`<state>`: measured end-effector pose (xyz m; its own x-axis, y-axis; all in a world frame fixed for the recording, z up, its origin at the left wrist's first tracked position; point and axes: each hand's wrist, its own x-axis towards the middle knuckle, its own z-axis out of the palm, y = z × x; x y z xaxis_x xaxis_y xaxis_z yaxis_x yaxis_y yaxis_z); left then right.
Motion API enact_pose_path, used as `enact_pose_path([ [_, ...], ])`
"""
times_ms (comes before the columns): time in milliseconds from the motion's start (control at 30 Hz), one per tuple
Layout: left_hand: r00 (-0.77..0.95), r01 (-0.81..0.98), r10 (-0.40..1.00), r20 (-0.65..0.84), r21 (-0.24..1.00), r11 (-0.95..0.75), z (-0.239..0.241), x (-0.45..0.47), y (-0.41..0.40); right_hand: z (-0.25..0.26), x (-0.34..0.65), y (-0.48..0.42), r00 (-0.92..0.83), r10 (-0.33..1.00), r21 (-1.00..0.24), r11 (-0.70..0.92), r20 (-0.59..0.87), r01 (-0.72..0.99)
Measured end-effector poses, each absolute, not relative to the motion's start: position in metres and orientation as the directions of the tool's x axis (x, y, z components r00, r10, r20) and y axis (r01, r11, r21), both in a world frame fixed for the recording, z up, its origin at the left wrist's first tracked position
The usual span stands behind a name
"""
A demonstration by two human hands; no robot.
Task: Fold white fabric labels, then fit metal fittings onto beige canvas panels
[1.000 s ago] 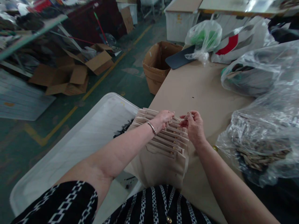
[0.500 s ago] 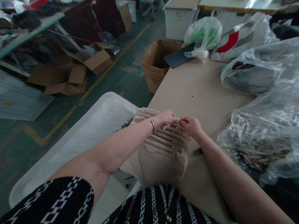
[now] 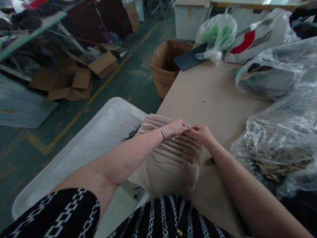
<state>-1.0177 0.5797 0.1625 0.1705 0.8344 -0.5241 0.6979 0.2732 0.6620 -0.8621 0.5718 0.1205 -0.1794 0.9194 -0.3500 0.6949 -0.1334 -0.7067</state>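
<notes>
A fanned stack of beige fabric pieces with zippers (image 3: 173, 148) lies at the near edge of the tan table (image 3: 210, 96), partly hanging over toward my body. My left hand (image 3: 176, 127) rests on the upper end of the stack with its fingers pinched together. My right hand (image 3: 201, 133) meets it fingertip to fingertip, also pinched, on a zipper end of one of the top pieces. What small part sits between the fingertips is too small to make out. A bracelet is on my left wrist.
A large white plastic bin (image 3: 81, 155) stands left of the table. Clear bags of small metal parts (image 3: 277, 145) crowd the right side. More bags (image 3: 216, 33) and a dark flat piece (image 3: 189, 58) lie far back. An open cardboard box (image 3: 164, 67) stands on the floor.
My right hand came down from a raised position onto the stack and closed up against my left hand. The left hand barely shifted.
</notes>
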Motion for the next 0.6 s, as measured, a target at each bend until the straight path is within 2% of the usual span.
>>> enact_pose_path([
  [400,0.178,0.724,0.848,-0.499,0.650,0.231,0.167,-1.017,0.577,0.111,-0.856,0.577,-0.187,0.886,-0.731,-0.213,-0.424,0.648],
  [600,0.184,0.751,0.853,-0.489,0.630,0.199,0.159,-1.021,0.580,0.108,-0.851,0.573,-0.244,0.891,-0.763,-0.155,-0.382,0.627],
])
